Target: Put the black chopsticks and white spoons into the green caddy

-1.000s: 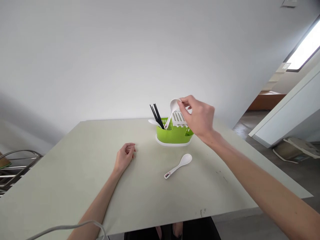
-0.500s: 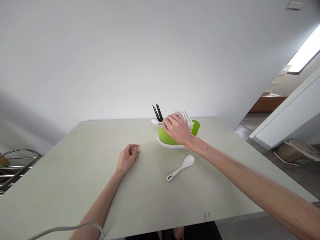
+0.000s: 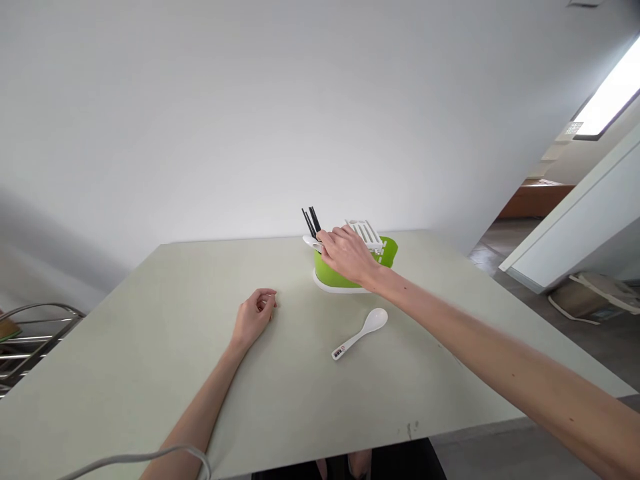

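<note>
My right hand [image 3: 345,253] is over the left part of a green cutlery holder [image 3: 330,273] with a white base. Its fingers are bent down beside a white spoon [image 3: 313,243] that sticks out of the holder. They look closed, but the fingertips and anything in them are hidden. Black chopsticks [image 3: 311,221] stand upright behind the hand. My left hand [image 3: 254,315] rests on the table, its fingers loosely curled in with nothing seen in them. Between me and the holder, a white spoon [image 3: 361,333] lies flat, bowl toward the back right.
A white slotted rack [image 3: 366,235] tops the holder's right part. The pale table [image 3: 125,347] reaches back to a white wall [image 3: 225,120]. A grey cable [image 3: 135,458] crosses my left forearm. At the far left is a metal rack [image 3: 40,340].
My right hand has shifted slightly left over the holder, and more of the white slotted rack shows. My left hand and the spoon on the table stay in place.
</note>
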Demonstrator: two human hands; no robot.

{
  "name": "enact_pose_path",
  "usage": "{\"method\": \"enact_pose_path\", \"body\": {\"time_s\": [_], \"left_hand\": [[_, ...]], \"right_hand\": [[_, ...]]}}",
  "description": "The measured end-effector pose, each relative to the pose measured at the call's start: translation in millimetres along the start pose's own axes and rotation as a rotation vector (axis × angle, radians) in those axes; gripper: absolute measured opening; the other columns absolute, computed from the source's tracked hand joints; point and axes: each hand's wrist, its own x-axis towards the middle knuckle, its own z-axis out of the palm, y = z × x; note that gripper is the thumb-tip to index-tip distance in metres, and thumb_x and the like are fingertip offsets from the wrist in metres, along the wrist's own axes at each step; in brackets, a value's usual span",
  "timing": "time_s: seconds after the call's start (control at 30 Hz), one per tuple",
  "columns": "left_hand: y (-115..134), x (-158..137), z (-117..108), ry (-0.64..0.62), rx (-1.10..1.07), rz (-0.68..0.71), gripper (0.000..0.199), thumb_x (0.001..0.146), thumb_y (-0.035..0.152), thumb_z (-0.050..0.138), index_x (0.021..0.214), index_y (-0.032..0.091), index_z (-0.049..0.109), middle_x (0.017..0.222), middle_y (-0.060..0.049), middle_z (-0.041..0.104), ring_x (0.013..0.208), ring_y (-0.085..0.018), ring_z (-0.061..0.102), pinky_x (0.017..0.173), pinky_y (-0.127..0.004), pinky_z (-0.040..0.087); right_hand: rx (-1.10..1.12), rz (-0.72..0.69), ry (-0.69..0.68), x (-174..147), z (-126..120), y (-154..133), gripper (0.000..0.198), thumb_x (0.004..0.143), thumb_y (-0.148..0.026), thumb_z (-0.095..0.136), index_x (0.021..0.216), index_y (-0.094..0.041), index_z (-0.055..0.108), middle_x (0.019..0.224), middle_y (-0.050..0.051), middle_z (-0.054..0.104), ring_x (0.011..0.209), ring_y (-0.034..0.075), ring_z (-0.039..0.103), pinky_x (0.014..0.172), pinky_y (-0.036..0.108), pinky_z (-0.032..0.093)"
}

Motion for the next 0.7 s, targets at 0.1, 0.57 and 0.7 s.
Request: {"method": "enact_pose_path", "body": {"time_s": [0.1,0.57,0.7], "left_hand": [[1.0,-0.2,0.0,0.003,0.009,0.003,0.031,0.091,0.047,0.055,0.106,0.023,0.068,0.082,0.000,0.074,0.058,-0.015,0.059,0.063,-0.028,0.048],[4.3,-1.4,-1.9,-0.001,0.023,0.001,0.032,0.090,0.046,0.054,0.107,0.023,0.067,0.082,0.000,0.074,0.058,-0.015,0.058,0.063,-0.029,0.047],[7.2,-2.7,-1.6,0.003,0.026,0.000,0.031,0.090,0.047,0.054,0.105,0.023,0.068,0.081,0.000,0.074,0.058,-0.015,0.059,0.063,-0.029,0.048]], "right_hand": [[0.019,-0.013,-0.032,4.1,-3.2,-1.4,0.030,0.097,-0.005,0.046,0.124,-0.010,0.059,0.089,0.011,0.075,0.090,0.029,0.061,0.088,0.037,0.032],[0.138,0.019,-0.054,1.9,-28.5,-3.1,0.025,0.101,-0.023,0.055,0.123,-0.014,0.060,0.084,0.008,0.077,0.086,0.026,0.067,0.084,0.035,0.037],[0.339,0.015,0.074,-36.3,-58.3,11.8,0.017,0.105,-0.026,0.048,0.113,-0.021,0.063,0.075,-0.001,0.072,0.068,0.017,0.063,0.070,0.029,0.038]]}}
